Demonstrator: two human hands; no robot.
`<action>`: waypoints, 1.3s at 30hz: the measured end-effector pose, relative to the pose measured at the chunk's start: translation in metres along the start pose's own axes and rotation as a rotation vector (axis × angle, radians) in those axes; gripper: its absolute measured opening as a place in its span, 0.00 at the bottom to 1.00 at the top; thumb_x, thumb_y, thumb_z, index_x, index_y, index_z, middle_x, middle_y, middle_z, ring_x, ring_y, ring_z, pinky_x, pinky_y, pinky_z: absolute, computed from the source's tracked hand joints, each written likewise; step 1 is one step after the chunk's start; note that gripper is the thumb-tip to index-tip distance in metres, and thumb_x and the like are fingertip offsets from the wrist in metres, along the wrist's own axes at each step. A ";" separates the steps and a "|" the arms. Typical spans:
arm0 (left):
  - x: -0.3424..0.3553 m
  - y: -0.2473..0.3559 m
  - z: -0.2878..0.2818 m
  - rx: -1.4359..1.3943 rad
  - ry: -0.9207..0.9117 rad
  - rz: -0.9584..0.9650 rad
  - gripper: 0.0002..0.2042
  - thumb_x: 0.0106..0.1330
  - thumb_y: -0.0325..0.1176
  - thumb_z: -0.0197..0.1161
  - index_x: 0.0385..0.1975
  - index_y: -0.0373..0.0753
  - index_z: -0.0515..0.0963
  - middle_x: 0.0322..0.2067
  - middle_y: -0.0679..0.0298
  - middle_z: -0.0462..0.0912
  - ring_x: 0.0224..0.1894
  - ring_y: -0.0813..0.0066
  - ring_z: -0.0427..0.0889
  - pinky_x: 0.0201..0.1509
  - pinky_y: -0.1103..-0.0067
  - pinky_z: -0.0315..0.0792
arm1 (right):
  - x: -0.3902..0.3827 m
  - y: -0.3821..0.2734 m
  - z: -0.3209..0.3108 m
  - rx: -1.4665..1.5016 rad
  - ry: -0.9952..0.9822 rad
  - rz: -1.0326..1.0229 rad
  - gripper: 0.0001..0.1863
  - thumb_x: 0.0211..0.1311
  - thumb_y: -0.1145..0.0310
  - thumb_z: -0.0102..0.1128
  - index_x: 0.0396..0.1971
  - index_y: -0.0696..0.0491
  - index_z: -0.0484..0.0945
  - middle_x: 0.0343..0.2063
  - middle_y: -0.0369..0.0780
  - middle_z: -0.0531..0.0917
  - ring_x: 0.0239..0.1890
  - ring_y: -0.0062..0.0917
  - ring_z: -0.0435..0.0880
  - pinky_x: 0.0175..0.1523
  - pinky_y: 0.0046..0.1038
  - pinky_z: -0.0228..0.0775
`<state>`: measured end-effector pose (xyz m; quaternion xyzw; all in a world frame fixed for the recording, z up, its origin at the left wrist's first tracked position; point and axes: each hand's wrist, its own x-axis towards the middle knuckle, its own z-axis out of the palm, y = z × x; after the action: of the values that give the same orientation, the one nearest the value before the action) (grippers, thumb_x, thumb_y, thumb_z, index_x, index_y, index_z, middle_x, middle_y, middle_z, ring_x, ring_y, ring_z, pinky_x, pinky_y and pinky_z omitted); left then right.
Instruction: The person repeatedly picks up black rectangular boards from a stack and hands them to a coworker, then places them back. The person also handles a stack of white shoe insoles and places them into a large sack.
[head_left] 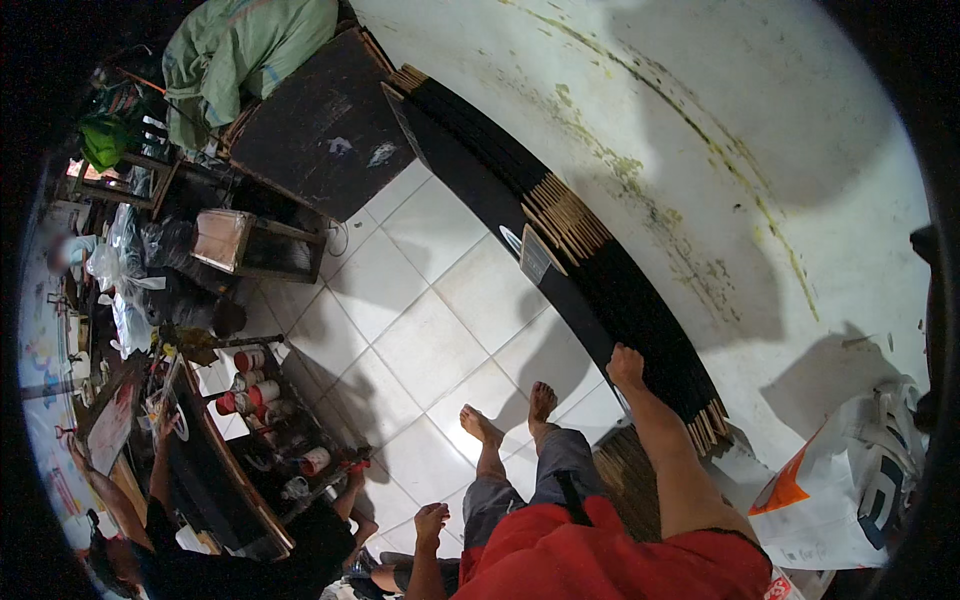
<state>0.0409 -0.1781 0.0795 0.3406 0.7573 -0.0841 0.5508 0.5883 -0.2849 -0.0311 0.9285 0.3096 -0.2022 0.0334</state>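
Observation:
My right hand point(625, 365) grips the upper edge of a black board point(570, 300), which leans with a long row of several thin panels point(650, 330), black with tan edges, along the stained white wall point(720, 120). A small dark placard with a pale edge point(545, 258) stands at the row's front. My left hand point(431, 522) hangs low beside my leg with curled fingers; whatever it holds, if anything, is hidden. My bare feet point(482, 428) are on white floor tiles point(420, 330).
A co-worker point(130, 560) at lower left handles a dark board point(215, 475) beside a rack of red-and-white cans point(262, 392). Farther back are a large dark board point(305, 130), a green sack point(240, 50) and a wood-framed box point(255, 245). A white plastic bag point(830, 480) lies right.

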 end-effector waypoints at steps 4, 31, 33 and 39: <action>0.001 0.004 0.002 -0.049 -0.008 0.046 0.14 0.54 0.36 0.63 0.37 0.34 0.76 0.26 0.63 0.80 0.28 0.75 0.79 0.29 0.80 0.68 | -0.004 0.002 0.000 0.024 0.017 -0.011 0.07 0.47 0.74 0.53 0.27 0.60 0.75 0.25 0.49 0.81 0.30 0.41 0.82 0.36 0.37 0.75; 0.022 0.030 0.020 -0.070 -0.077 0.103 0.15 0.54 0.36 0.62 0.37 0.32 0.75 0.27 0.63 0.80 0.28 0.75 0.79 0.29 0.79 0.68 | -0.032 0.000 -0.033 -0.026 0.035 0.088 0.13 0.49 0.72 0.55 0.37 0.57 0.71 0.33 0.46 0.79 0.36 0.37 0.80 0.39 0.33 0.75; 0.025 0.034 0.020 -0.059 -0.087 0.132 0.15 0.54 0.36 0.62 0.36 0.32 0.75 0.26 0.63 0.80 0.28 0.76 0.79 0.29 0.80 0.68 | -0.036 -0.001 -0.033 -0.076 0.031 0.109 0.14 0.47 0.72 0.58 0.36 0.56 0.70 0.32 0.45 0.78 0.35 0.36 0.80 0.39 0.35 0.75; 0.027 0.032 -0.002 -0.051 -0.028 0.134 0.14 0.53 0.36 0.61 0.36 0.33 0.76 0.25 0.64 0.80 0.27 0.77 0.78 0.28 0.80 0.68 | -0.036 -0.014 -0.035 -0.003 0.158 0.123 0.18 0.45 0.70 0.60 0.38 0.56 0.70 0.32 0.45 0.78 0.36 0.37 0.80 0.40 0.36 0.75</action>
<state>0.0541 -0.1418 0.0645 0.3751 0.7271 -0.0325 0.5741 0.5664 -0.2869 0.0159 0.9588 0.2538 -0.1254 0.0228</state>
